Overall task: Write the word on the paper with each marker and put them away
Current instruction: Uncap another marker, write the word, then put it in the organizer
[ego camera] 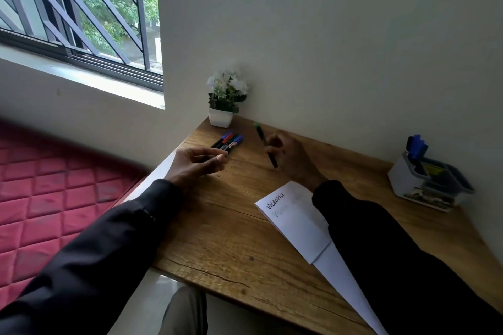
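On my feed the surface (pixel 231 239) is a wood-grain board with dark knots and long cracks. A white folded paper (pixel 296 226) lies flat on it, partly under the dark right sleeve (pixel 381 239). One word is written on the paper in black, with a much fainter line below it. The right hand (pixel 291 158) is beyond the paper, its fingers curled around a slim black marker with a green cap (pixel 260 132), cap pointing towards the wall. The left hand (pixel 196 163) has thumb and forefinger drawn together right at the near ends of the loose markers (pixel 228 141), capped blue, red and green. I cannot tell whether it grips one. A grey-white plastic organiser (pixel 424 179) with blue-capped markers sits well apart, at the right.
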Demonstrator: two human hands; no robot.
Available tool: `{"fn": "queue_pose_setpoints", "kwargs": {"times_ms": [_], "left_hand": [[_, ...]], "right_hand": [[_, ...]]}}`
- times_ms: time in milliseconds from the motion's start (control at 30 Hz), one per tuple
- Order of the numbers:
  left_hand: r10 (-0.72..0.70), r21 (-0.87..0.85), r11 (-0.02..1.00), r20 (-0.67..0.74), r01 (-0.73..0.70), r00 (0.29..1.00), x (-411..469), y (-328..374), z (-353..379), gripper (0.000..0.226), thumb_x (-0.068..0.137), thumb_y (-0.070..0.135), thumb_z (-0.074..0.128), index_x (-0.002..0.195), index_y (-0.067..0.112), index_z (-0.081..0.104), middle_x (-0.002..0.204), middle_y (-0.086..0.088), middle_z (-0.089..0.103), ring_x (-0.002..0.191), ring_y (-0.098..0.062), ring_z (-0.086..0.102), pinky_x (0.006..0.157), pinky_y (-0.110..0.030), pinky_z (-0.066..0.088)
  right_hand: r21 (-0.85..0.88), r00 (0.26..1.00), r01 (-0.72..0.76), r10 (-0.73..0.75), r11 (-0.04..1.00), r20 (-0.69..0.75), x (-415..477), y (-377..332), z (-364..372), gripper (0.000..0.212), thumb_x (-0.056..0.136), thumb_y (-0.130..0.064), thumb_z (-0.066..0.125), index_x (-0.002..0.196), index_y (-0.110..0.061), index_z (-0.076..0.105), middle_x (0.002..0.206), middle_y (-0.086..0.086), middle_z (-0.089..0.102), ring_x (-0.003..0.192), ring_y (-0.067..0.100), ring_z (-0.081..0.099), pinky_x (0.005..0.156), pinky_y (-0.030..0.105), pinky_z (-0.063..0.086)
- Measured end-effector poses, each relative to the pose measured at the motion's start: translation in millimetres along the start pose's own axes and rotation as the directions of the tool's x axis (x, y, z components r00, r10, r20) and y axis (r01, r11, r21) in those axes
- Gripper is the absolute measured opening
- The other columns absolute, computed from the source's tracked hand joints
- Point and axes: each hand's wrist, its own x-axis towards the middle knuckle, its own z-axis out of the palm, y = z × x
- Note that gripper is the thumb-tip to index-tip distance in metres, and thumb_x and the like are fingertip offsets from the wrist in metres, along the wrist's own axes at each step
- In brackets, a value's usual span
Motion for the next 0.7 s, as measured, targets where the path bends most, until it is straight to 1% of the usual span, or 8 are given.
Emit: {"fn": "queue_pose_setpoints", "kwargs": {"times_ms": [67, 133, 200, 267, 367, 500, 600, 700], "left_hand": [[0.025, 0.038, 0.999, 0.065, -0.027, 0.998, -0.9, 0.8, 12.0, 0.03, 0.087, 0.017, 0.073, 0.114, 0.007, 0.071, 0.104, -0.005, 0.076, 0.097, -0.019, 0.072, 0.082, -0.024, 0.059], [0.044, 0.069, 0.996, 0.142, -0.054, 0.989, -2.5, 2.4, 30.6, 0.033, 0.086, 0.02, 0.074, 0.117, 0.01, 0.069, 0.107, -0.002, 0.075, 0.1, -0.016, 0.072, 0.085, -0.026, 0.058], [0.095, 0.074, 0.991, 0.215, -0.113, 0.972, -3.3, 4.6, 52.2, 0.039, 0.084, 0.02, 0.076, 0.121, 0.012, 0.067, 0.111, -0.002, 0.074, 0.102, -0.015, 0.071, 0.086, -0.029, 0.058], [0.157, 0.085, 0.979, 0.256, -0.184, 0.954, -1.7, 7.5, 70.8, 0.04, 0.084, 0.018, 0.075, 0.123, 0.01, 0.067, 0.109, -0.004, 0.075, 0.099, -0.017, 0.072, 0.084, -0.029, 0.059], [0.221, 0.174, 0.946, 0.276, -0.275, 0.935, 1.6, 14.3, 89.9, 0.029, 0.086, 0.013, 0.073, 0.115, 0.01, 0.072, 0.098, -0.004, 0.077, 0.088, -0.017, 0.074, 0.08, -0.03, 0.06], [0.263, 0.267, 0.895, 0.331, -0.357, 0.906, 2.7, 26.0, 107.2, 0.022, 0.088, 0.009, 0.071, 0.109, 0.013, 0.073, 0.079, 0.013, 0.075, 0.075, -0.006, 0.072, 0.07, -0.017, 0.056], [0.249, 0.31, 0.872, 0.382, -0.378, 0.89, 2.6, 32.0, 113.7, 0.016, 0.089, 0.007, 0.069, 0.103, 0.014, 0.074, 0.067, 0.021, 0.071, 0.066, 0.002, 0.068, 0.062, -0.011, 0.051], [0.194, 0.375, 0.851, 0.427, -0.368, 0.883, 1.1, 40.1, 115.3, 0.009, 0.089, 0.01, 0.07, 0.09, 0.017, 0.076, 0.064, 0.015, 0.071, 0.062, 0.001, 0.066, 0.059, -0.013, 0.05]], "right_hand": [[0.289, 0.995, -0.057, 0.078, 0.956, -0.063, -15.3, -11.6, -17.0, 0.017, 0.096, -0.004, 0.065, 0.112, -0.009, 0.063, 0.101, 0.011, 0.071, 0.094, 0.019, 0.07, 0.079, 0.031, 0.06], [0.494, 0.991, -0.088, 0.125, 0.865, -0.042, -32.2, -20.7, -32.5, 0.022, 0.096, -0.003, 0.065, 0.118, -0.005, 0.065, 0.105, 0.018, 0.071, 0.095, 0.02, 0.071, 0.081, 0.032, 0.061], [0.6, 0.987, -0.11, 0.158, 0.792, -0.027, -48.8, -25.2, -43.3, 0.018, 0.094, 0.0, 0.068, 0.112, 0.0, 0.069, 0.104, 0.017, 0.072, 0.095, 0.02, 0.072, 0.083, 0.029, 0.06], [0.627, 0.982, -0.116, 0.186, 0.771, -0.046, -62.4, -24.7, -50.0, 0.012, 0.091, 0.0, 0.071, 0.103, -0.001, 0.073, 0.097, 0.014, 0.075, 0.09, 0.02, 0.074, 0.081, 0.028, 0.059], [0.654, 0.978, -0.135, 0.205, 0.744, -0.031, -76.3, -20.4, -57.3, 0.004, 0.09, -0.007, 0.074, 0.092, -0.005, 0.072, 0.085, 0.013, 0.072, 0.082, 0.026, 0.07, 0.079, 0.038, 0.06], [0.732, 0.966, -0.216, 0.248, 0.646, 0.066, -88.6, -23.5, -63.8, 0.023, 0.095, -0.025, 0.069, 0.086, -0.007, 0.059, 0.068, 0.016, 0.054, 0.06, 0.025, 0.053, 0.055, 0.032, 0.044], [0.719, 0.96, -0.233, 0.272, 0.655, 0.064, -93.0, -20.6, -69.4, 0.017, 0.1, -0.013, 0.053, 0.085, -0.007, 0.058, 0.061, 0.016, 0.054, 0.052, 0.022, 0.049, 0.047, 0.026, 0.036], [0.669, 0.97, -0.235, 0.219, 0.705, 0.11, -91.7, -23.8, -75.5, 0.019, 0.098, -0.005, 0.046, 0.09, -0.002, 0.063, 0.06, 0.015, 0.057, 0.05, 0.021, 0.05, 0.045, 0.023, 0.036]]}}
